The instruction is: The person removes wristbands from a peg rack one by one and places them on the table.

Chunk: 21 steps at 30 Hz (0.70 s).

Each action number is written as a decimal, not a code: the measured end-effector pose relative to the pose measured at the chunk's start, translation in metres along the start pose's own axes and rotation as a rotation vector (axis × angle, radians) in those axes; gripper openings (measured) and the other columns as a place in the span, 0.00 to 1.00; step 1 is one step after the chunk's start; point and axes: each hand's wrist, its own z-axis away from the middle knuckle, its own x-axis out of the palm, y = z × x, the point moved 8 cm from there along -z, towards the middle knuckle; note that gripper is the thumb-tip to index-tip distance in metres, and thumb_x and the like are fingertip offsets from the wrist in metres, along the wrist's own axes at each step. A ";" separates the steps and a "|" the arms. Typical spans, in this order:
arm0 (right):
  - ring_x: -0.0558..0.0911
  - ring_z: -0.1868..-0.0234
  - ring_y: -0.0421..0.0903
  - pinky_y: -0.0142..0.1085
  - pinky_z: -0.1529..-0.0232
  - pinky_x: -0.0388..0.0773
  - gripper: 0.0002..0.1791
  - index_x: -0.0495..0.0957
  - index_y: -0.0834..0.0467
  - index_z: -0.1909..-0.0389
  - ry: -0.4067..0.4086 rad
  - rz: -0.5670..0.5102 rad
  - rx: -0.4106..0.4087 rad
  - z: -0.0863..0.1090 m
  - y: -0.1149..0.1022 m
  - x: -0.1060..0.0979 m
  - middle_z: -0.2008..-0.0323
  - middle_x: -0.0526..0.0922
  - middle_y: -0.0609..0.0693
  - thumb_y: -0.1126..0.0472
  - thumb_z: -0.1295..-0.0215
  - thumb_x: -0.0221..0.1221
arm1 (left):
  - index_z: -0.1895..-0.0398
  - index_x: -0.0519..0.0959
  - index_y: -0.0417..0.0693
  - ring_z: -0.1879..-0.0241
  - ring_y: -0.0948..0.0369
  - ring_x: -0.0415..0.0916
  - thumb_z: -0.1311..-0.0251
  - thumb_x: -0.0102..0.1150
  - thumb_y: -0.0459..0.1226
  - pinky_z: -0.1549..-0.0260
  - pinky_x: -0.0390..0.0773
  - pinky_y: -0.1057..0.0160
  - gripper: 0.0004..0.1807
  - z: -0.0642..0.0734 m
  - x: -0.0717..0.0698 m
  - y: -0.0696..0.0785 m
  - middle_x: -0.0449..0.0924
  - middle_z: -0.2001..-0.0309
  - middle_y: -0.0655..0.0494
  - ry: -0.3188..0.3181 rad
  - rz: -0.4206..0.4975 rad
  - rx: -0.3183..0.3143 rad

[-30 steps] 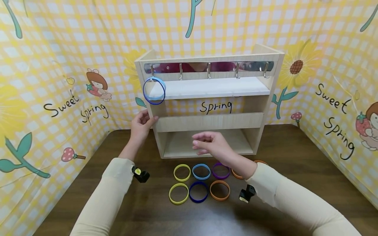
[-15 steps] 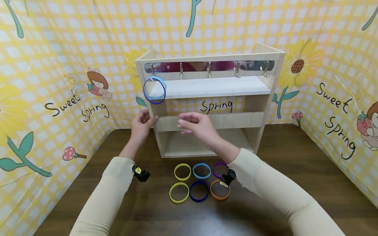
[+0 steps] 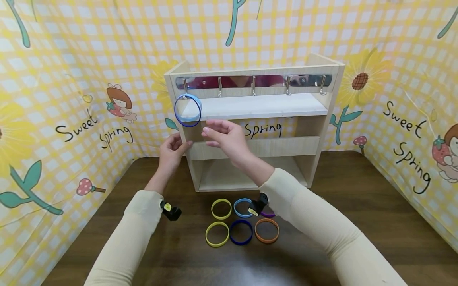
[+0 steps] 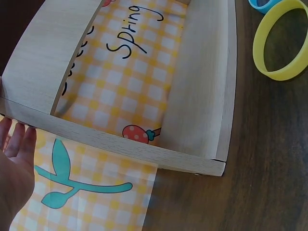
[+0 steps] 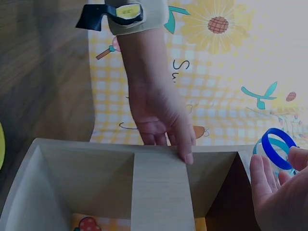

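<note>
In the head view, my left hand [image 3: 171, 153] grips the left side panel of a small wooden shelf [image 3: 254, 147], its thumb on the front and its fingers along the outer side. My right hand [image 3: 227, 139] is raised before the shelf with loosely bent fingers and nothing in them. Just up and left of it, a dark blue wristband [image 3: 176, 115] and a light blue wristband [image 3: 196, 102] hang from the leftmost hook [image 3: 185, 84]. The right wrist view shows the right fingers [image 5: 258, 175] close to these bands; whether they touch cannot be told.
Several wristbands lie on the dark table [image 3: 171, 258] before the shelf, among them a yellow one [image 3: 217, 245], a dark blue one [image 3: 241, 242] and an orange one [image 3: 266, 240]. More hooks [image 3: 254, 85] line the metal strip. The right sleeve [image 3: 315, 218] covers part of the table.
My right hand has moved left and up across the shelf front toward the hanging wristbands. The left hand has stayed on the side panel.
</note>
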 end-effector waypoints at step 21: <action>0.85 0.57 0.54 0.38 0.63 0.82 0.15 0.77 0.68 0.51 0.144 -0.089 0.061 -0.018 -0.001 0.019 0.60 0.84 0.57 0.67 0.37 0.63 | 0.43 0.71 0.25 0.56 0.65 0.78 0.41 0.61 0.25 0.61 0.78 0.71 0.22 0.001 0.001 0.004 0.80 0.60 0.63 -0.010 0.000 0.013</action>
